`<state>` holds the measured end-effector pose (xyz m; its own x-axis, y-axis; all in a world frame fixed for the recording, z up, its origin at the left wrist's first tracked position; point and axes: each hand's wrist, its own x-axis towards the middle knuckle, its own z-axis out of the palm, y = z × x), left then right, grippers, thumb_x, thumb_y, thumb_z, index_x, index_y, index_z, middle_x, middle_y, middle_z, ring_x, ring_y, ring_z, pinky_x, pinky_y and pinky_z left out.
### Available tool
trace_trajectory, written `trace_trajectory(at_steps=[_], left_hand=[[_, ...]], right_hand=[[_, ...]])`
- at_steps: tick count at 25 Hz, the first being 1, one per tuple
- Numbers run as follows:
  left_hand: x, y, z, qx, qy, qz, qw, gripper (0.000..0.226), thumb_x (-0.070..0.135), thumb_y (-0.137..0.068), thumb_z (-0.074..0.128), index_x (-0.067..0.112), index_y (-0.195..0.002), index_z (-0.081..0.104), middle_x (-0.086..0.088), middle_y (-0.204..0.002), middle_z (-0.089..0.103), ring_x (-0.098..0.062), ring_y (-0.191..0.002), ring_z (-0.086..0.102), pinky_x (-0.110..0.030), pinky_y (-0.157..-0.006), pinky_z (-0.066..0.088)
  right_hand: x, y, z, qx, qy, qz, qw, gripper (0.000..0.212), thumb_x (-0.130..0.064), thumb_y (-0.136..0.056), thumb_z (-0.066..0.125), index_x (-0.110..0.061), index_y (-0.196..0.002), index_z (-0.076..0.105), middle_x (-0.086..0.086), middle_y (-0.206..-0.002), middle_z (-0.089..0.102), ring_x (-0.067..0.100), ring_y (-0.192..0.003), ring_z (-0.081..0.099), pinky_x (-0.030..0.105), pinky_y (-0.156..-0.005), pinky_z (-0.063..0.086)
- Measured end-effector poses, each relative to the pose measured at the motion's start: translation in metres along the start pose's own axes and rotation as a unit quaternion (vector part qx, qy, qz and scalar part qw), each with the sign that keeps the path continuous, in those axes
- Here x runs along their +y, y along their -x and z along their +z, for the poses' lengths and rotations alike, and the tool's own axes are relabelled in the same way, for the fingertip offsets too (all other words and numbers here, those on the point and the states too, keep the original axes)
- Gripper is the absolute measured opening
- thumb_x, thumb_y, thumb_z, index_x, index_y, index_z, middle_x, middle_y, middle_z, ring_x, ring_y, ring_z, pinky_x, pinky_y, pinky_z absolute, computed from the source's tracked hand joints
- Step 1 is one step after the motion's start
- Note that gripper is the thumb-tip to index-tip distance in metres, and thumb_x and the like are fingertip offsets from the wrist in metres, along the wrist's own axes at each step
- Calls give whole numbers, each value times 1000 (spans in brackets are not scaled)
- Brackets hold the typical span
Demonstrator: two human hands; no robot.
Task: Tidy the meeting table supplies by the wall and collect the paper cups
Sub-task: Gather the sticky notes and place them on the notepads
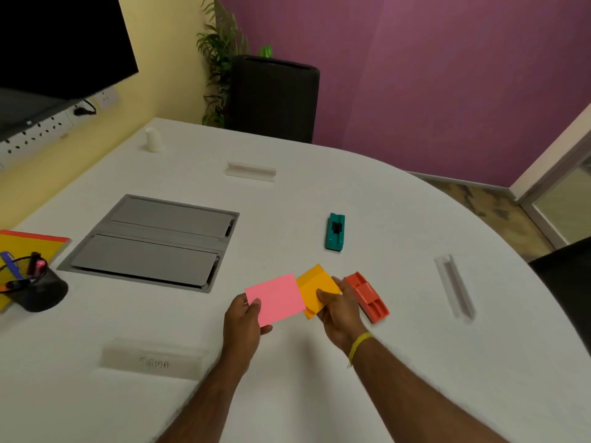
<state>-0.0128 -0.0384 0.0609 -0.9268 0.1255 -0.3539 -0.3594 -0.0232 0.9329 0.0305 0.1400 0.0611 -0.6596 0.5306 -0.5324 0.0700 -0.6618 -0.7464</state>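
Note:
My left hand pinches a pink sticky-note pad by its near left corner, held just over the white table. Beside it, my right hand grips an orange sticky-note pad, whose left edge is tucked under the pink one. An orange-red board eraser lies just right of my right hand. A teal eraser sits farther back. One white paper cup stands upside down near the far left corner by the yellow wall.
A black mesh pen holder stands on yellow folders at the left edge. A grey cable hatch is set into the table. Clear name-plate holders lie at the back, right and front. A dark planter stands behind.

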Motion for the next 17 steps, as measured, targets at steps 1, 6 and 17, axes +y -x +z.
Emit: trace_trajectory(at_steps=[1,6,17], left_hand=[[2,16,-1,-3,2,-1,1000,18,8,-98,47,11,-113,56,-11,-104,61,-22,-90,61,-27,-53,57],[10,101,-11,-3,2,-4,1000,23,11,-98,50,9,-120,54,-15,-114,59,-30,-102,60,-32,-60,59],[32,296,-86,23,-124,93,988,28,12,-96,55,11,-123,52,-12,-112,64,-21,-91,63,-27,-55,58]], right_hand=[[2,22,-4,-4,6,2,1000,47,10,-91,53,-9,-133,47,21,-123,63,36,-103,65,41,-72,59],[7,132,-11,-54,11,15,998,24,-7,-102,43,-5,-123,54,19,-113,67,34,-101,66,47,-87,56],[31,322,-61,-170,226,-78,956,17,-15,-96,58,-8,-112,61,16,-101,69,25,-84,68,31,-68,57]])
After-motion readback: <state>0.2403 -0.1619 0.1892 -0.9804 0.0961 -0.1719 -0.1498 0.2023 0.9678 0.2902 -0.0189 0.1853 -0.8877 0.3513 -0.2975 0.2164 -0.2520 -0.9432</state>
